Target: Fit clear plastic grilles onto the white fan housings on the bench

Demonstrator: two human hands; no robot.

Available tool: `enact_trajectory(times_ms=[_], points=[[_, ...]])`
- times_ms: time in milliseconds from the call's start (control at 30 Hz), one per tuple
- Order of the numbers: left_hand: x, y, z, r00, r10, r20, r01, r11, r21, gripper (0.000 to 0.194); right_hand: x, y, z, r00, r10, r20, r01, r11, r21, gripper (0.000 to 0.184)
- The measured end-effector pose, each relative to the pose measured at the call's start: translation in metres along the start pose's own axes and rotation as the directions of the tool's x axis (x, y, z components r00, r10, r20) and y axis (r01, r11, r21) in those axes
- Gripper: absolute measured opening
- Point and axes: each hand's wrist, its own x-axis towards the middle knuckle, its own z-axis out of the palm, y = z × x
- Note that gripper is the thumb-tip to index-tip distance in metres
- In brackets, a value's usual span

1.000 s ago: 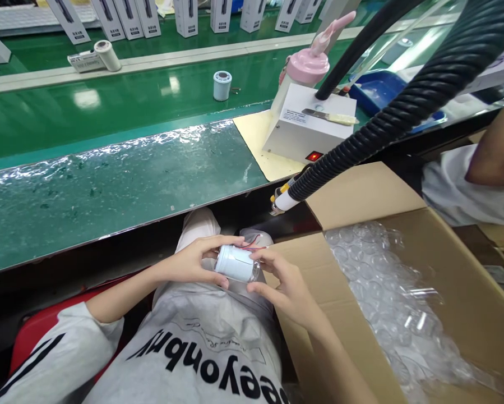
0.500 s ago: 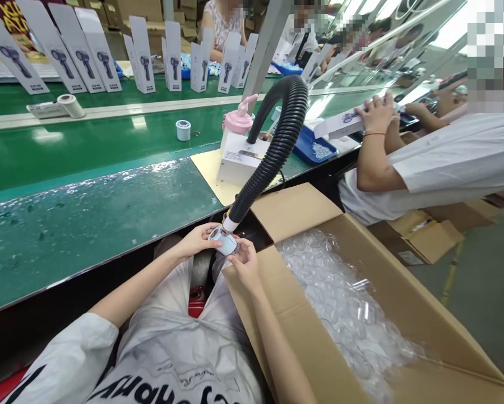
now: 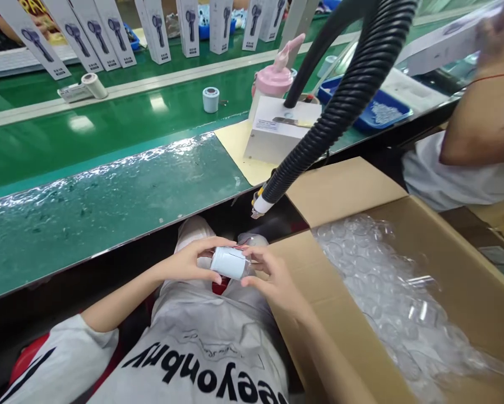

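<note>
Above my lap, my left hand grips the left end of a light-blue cylinder, thumb below and fingers above. The cylinder lies on its side, with thin red wires near its top edge. At its right end shows a clear plastic cover, and my right hand closes around that end with thumb and fingers. Whether the cover is fully seated cannot be seen. Up and to the right hangs a white nozzle at the end of a black corrugated hose, apart from both hands.
An open carton of clear plastic covers stands at my right. On the green bench are another light-blue cylinder, a pink-lidded bottle, a white box unit and a blue tray. A co-worker's arm is at right.
My hands have brought the cylinder down and away from the nozzle, toward my body. It now lies more on its side. The view has shifted closer and to the right.
</note>
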Motion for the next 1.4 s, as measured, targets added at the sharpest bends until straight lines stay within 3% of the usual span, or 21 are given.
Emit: enact_trajectory(times_ms=[200,533,700,1000,1267,1333,1400], points=[[-0.012,0.009,0.000,0.986,0.164,0.035,-0.168,0.976,0.141,0.071,-0.008,-0.022,0.006,0.999,0.043,0.030,-0.044,0.998,0.050,0.049],[-0.021,0.017,0.004,0.964,0.259,0.060,-0.265,0.943,0.202,0.073,-0.009,-0.029,0.018,0.979,0.199,0.049,-0.205,0.933,0.295,0.055],[-0.023,0.019,0.005,0.963,0.263,0.067,-0.271,0.941,0.205,0.073,-0.010,-0.023,0.023,0.935,0.342,0.095,-0.351,0.847,0.400,0.060],[-0.020,0.016,0.005,0.936,0.337,0.100,-0.349,0.924,0.157,0.077,-0.009,-0.023,0.032,0.854,0.468,0.226,-0.515,0.705,0.487,0.064],[-0.021,0.012,0.007,0.919,0.385,0.083,-0.394,0.893,0.219,0.074,-0.008,-0.022,0.031,0.681,0.569,0.461,-0.728,0.461,0.507,0.075],[-0.023,0.015,0.009,0.933,0.354,0.068,-0.360,0.900,0.244,0.071,-0.009,-0.019,0.032,0.667,0.567,0.484,-0.744,0.460,0.485,0.077],[-0.025,0.019,0.011,0.950,0.310,0.042,-0.311,0.918,0.246,0.068,-0.012,-0.016,0.032,0.717,0.540,0.441,-0.698,0.552,0.457,0.075]])
